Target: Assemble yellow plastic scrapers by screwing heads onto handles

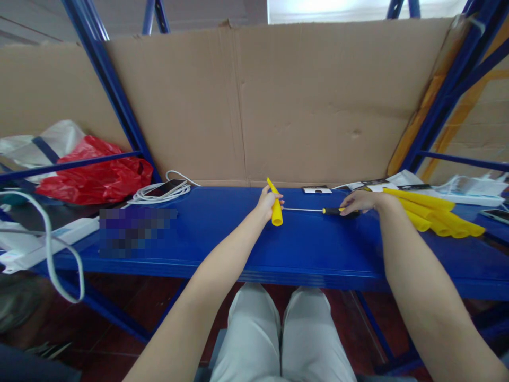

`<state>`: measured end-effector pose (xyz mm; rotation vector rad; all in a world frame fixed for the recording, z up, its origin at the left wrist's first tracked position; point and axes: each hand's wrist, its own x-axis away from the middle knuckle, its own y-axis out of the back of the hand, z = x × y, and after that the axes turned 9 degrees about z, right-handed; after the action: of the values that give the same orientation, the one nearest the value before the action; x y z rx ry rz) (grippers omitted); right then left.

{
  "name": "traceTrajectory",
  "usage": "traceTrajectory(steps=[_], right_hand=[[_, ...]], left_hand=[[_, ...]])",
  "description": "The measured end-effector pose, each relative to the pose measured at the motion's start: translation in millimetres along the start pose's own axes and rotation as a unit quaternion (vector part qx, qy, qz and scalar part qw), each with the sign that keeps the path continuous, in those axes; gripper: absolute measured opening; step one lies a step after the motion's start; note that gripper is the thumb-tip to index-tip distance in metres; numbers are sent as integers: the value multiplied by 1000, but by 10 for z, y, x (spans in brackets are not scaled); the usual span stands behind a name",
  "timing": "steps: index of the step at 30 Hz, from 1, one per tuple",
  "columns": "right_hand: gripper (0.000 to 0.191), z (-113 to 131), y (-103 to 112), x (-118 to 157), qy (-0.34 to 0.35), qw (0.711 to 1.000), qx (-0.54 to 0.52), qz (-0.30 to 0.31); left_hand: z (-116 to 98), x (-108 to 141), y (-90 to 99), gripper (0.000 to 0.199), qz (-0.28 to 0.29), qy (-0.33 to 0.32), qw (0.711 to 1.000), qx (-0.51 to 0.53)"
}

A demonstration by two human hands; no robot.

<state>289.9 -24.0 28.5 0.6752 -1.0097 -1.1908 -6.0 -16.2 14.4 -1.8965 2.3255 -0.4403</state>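
Observation:
Above the middle of the blue bench, my left hand (pixel 267 203) is closed around a yellow tapered tube (pixel 277 214). The tube's round wide end faces me, and its narrow end points away. My right hand (pixel 361 202) grips a screwdriver (pixel 332 211) by its black and yellow handle. The metal shaft runs left, with its tip at or just beside the tube; whether they touch, I cannot tell. Several more yellow tubes (pixel 435 209) lie in a pile just right of my right wrist.
A tall cardboard sheet (pixel 310 101) backs the blue bench (pixel 222 233). Coiled white cable (pixel 161 192), a red plastic bag (pixel 97 172) and a white power strip (pixel 75 233) lie left. Right are another power strip (pixel 473 197) and a phone (pixel 495 215). Blue posts stand both sides.

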Motion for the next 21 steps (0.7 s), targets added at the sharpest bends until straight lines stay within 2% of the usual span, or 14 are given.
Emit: traceTrajectory(steps=[5,7,9,14,18,21], right_hand=[[30,28,-44,-1,-13,995,-36,-91],[32,57,-52,22,-3,988,-104,-114],[36,101,-59,50,11,968,-196,-155],[36,220,-61,71,67,869,-390,-297],[30,263,-13,33,100,768,-536,-334],[28,294,32,40,107,714,-591,-361]], left_hand=[[-5,26,-7,74,-2,-1,1000,-1],[-6,29,-6,75,-2,-1,1000,-2],[-8,27,-5,75,-1,-1,1000,-1],[-8,10,-3,76,9,-11,1000,2],[1,-14,5,81,10,-5,1000,5],[11,-28,11,81,12,3,1000,2]])
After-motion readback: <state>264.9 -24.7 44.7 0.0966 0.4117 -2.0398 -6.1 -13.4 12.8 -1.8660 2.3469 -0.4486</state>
